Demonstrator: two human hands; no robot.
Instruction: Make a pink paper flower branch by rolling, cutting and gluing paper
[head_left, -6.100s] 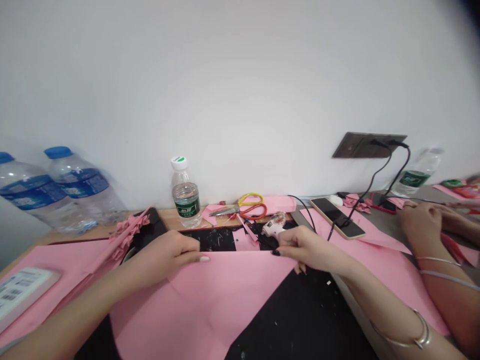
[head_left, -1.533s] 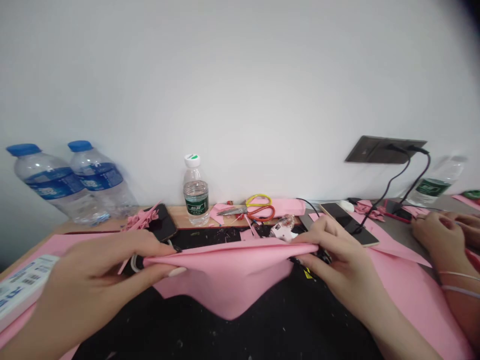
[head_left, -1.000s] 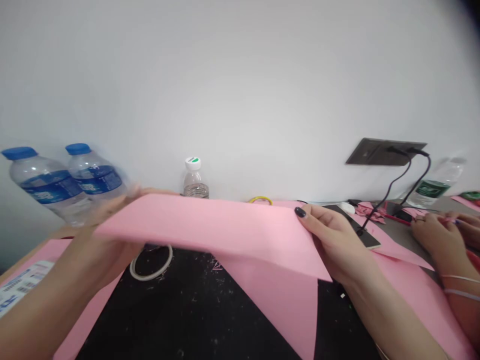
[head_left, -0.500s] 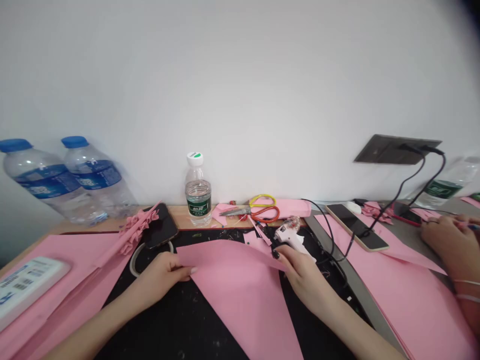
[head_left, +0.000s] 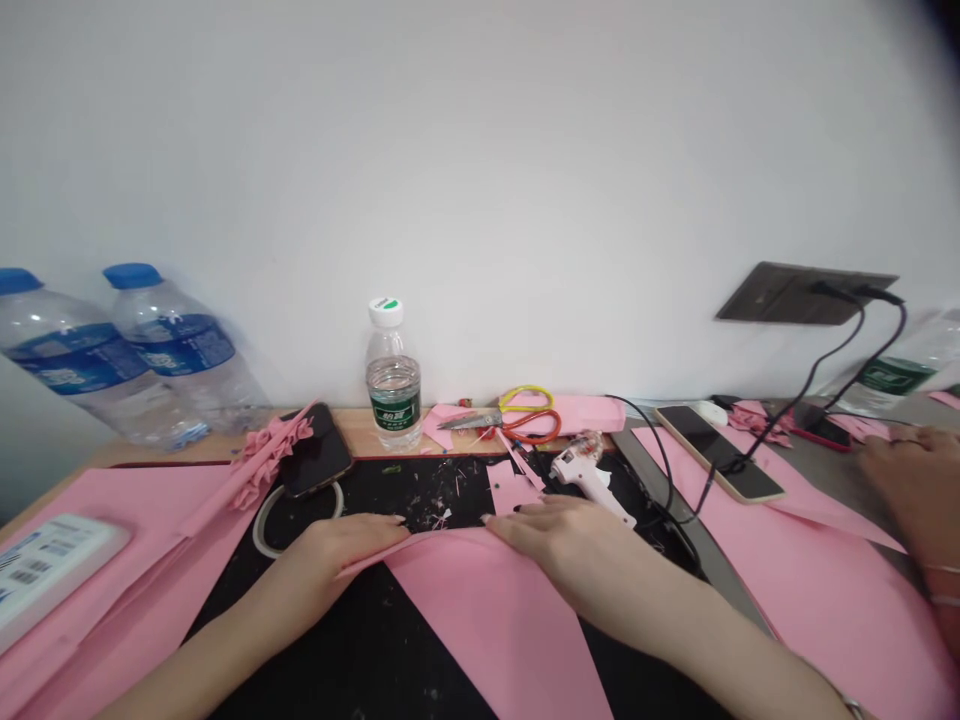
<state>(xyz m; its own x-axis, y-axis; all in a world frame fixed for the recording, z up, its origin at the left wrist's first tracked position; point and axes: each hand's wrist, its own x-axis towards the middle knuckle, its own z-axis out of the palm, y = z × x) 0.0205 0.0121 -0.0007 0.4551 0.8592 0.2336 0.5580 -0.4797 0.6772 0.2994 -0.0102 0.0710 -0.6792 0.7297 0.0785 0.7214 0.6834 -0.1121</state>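
Observation:
A sheet of pink paper (head_left: 504,610) lies on the black mat (head_left: 360,640) in front of me, its far edge bent into a raised, curved fold. My left hand (head_left: 341,550) is closed over the left end of that fold, fingers along the far side and thumb hidden. Over the right part of the fold lies my right hand (head_left: 559,540), its fingers bent across the edge and its thumb out of sight. The paper arches up a little between both hands. Just beyond my right hand rests a white glue gun (head_left: 592,485). A ring of tape (head_left: 262,530) is beside my left hand.
Scissors (head_left: 517,420), paper scraps and a small water bottle (head_left: 394,400) stand near the wall. At left are a phone (head_left: 319,455), pink paper flowers (head_left: 270,450), a white box (head_left: 56,570) and large bottles (head_left: 184,345). Cables hang at right, near a co-worker's hand (head_left: 911,475).
Both hands have come closer together and turned palm-down over the sheet's far edge. The edge, held up flat before, is now bent into a fold. The view has shifted slightly.

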